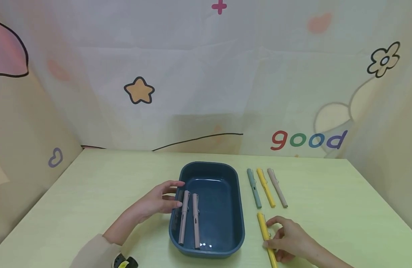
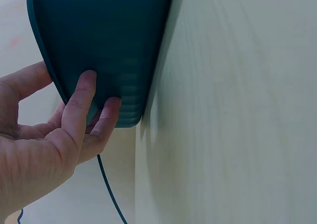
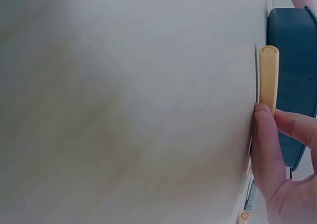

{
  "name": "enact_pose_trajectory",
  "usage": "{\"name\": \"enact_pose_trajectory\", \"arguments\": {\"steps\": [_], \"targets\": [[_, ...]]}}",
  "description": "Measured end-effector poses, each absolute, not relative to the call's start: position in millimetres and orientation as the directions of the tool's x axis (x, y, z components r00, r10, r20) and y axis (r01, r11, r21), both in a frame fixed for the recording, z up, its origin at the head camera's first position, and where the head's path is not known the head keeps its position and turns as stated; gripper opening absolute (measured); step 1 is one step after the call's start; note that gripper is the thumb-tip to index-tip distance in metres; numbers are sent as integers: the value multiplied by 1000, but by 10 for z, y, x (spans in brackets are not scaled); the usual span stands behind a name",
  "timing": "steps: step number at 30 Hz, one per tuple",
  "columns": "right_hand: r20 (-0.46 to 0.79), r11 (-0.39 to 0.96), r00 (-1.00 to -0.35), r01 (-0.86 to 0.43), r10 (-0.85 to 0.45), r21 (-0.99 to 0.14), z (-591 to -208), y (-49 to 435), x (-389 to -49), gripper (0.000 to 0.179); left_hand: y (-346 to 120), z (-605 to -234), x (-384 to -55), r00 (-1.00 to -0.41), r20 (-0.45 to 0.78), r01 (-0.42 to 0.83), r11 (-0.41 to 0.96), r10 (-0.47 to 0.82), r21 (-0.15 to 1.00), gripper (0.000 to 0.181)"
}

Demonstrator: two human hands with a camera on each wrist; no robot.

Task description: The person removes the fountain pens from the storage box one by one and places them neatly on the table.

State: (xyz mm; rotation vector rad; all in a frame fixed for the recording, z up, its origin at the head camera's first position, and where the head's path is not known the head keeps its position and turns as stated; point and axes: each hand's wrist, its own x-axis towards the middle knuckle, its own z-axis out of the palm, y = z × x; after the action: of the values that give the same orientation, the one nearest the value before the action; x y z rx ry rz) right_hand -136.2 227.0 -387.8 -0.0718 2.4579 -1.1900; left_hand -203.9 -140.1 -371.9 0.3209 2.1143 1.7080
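Note:
A dark blue rectangular box [image 1: 222,212] stands on the table, with a greyish-pink pen [image 1: 183,219] and a second pink pen [image 1: 196,223] lying in its left half. My left hand [image 1: 162,199] holds the box's left side; fingers lie over the rim, and in the left wrist view others press the outer wall [image 2: 124,35]. Right of the box, my right hand [image 1: 290,238] pinches a yellow pen [image 1: 263,227] between thumb and fingers. Its rounded end [image 3: 269,60] points away from the hand in the right wrist view. That pen lies at or just above the tabletop; I cannot tell which.
Behind the right hand lie a green pen [image 1: 254,190], another yellow pen [image 1: 266,188] and a pink pen [image 1: 277,188], side by side. A printed cloth [image 1: 206,82] hangs at the table's back edge. A black and yellow wrist device [image 1: 125,262] sits on the left forearm.

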Motion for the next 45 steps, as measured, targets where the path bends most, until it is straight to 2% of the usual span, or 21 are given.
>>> {"name": "enact_pose_trajectory", "arguments": {"steps": [9, 18, 27, 34, 45], "targets": [[-327, 621, -915, 118, -235, -775, -3865, 2300, -1365, 57, -1401, -3726, -2041, -902, -167, -73, 240, 398, 968, 60], [-358, 631, -917, 175, -176, -756, -3872, 2263, -1357, 51, -1394, -3723, -2045, -900, -164, -73, 231, 405, 970, 60], [-368, 617, -908, 174, -202, -767, -3857, 2280, -1361, 51, -1394, -3756, -2056, -899, -162, -77, 218, 407, 973, 61], [-302, 577, -912, 94, -277, -812, -3768, 2364, -1397, 47, -1397, -3757, -2057, -895, -155, -68, 216, 418, 974, 61], [-188, 529, -927, -13, -324, -848, -3471, 2389, -1529, 41, -1390, -3738, -2044, -899, -163, -74, 226, 408, 971, 61]]}}
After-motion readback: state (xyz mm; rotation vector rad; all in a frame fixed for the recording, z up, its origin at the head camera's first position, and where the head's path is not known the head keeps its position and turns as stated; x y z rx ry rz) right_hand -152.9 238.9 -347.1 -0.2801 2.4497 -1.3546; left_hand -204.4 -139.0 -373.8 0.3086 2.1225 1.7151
